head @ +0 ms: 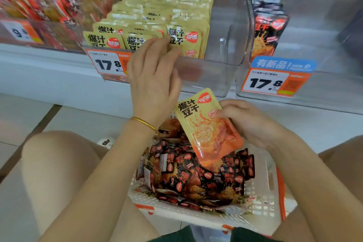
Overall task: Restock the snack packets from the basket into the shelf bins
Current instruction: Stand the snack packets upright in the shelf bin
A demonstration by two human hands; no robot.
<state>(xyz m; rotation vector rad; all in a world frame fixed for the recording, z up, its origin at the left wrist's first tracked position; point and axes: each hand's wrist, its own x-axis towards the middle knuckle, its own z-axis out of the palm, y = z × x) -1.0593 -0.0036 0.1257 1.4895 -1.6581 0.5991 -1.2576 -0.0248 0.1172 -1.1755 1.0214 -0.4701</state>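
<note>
A white slatted basket sits between my knees, holding several black-and-red snack packets. My right hand grips a yellow-and-orange snack packet by its right edge, just above the basket. My left hand reaches over the front wall of the clear middle bin; its straight fingertips touch the front yellow packets standing in rows inside. The right part of that bin holds no packets.
A clear bin on the right holds a few black packets at its left side. Red packets fill the bin on the left. Orange price tags hang on the bin fronts. A white shelf ledge runs below.
</note>
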